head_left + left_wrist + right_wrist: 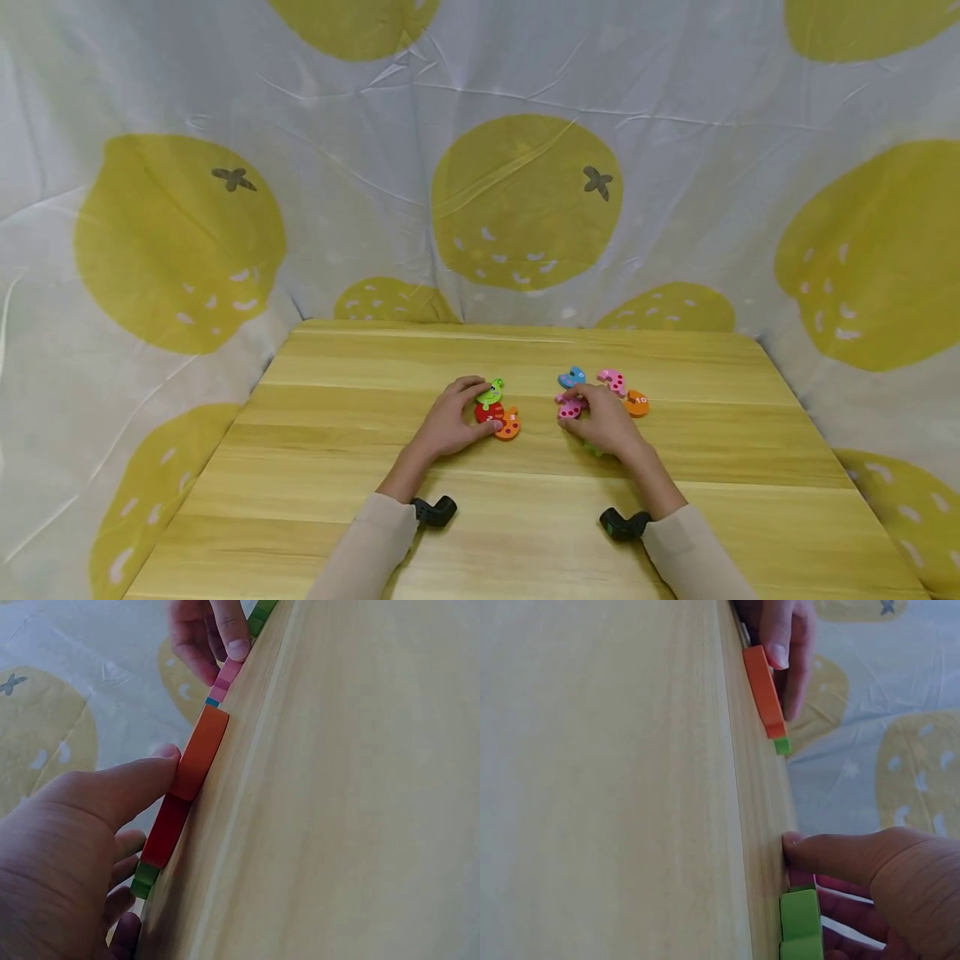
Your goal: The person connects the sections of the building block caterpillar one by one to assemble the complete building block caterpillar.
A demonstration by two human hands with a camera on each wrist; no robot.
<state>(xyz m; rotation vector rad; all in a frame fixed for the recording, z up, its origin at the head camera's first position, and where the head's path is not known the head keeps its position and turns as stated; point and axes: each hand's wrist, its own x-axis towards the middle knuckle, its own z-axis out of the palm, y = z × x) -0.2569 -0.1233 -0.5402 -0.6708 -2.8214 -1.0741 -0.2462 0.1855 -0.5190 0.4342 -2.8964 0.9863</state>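
Observation:
Three caterpillar puzzle pieces lie joined on the table: a green smiling head [491,394], a red piece [486,413] and an orange piece [511,428] marked 3. My left hand [448,421] holds this group, its thumb on the orange piece and its fingers bent round by the head. To the right, my right hand [611,423] pinches a pink puzzle piece [570,407] with dark pink spots between thumb and fingers. In the right wrist view a green piece [801,922] sits close beside that hand, which mostly hides it from the head view.
Behind and beside the right hand lie a blue piece [571,378], another pink spotted piece [613,382] and an orange piece [637,405] marked 10. The wooden table [525,533] ends at a lemon-print cloth [360,208]. Both wrists carry black cameras [437,511].

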